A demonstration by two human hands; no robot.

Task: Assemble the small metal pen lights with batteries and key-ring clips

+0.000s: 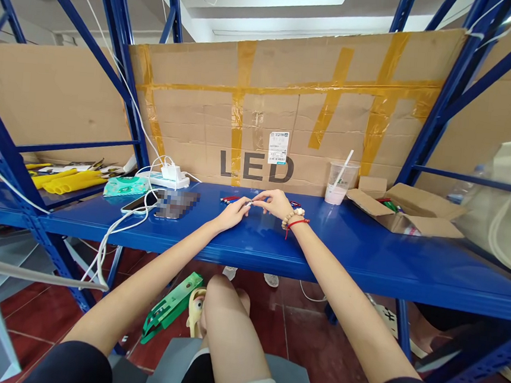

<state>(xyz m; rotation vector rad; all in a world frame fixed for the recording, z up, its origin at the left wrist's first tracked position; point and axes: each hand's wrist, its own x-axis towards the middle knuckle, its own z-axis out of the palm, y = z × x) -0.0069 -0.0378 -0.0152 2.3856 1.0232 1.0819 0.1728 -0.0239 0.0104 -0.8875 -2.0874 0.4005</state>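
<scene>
Over the blue shelf my left hand is closed, thumb and fingers pinched around a small pale piece too tiny to name. My right hand meets it from the other side, its fingertips pinched together at that same piece. Beaded and red bands circle the right wrist. Just behind the left hand lie red and blue pen-like sticks. Another such stick shows past the right hand, which hides part of it.
A plastic cup with a straw and an open cardboard box stand to the right. On the left are a phone, a green tissue pack, a white power strip and loose cables. Cardboard walls the back.
</scene>
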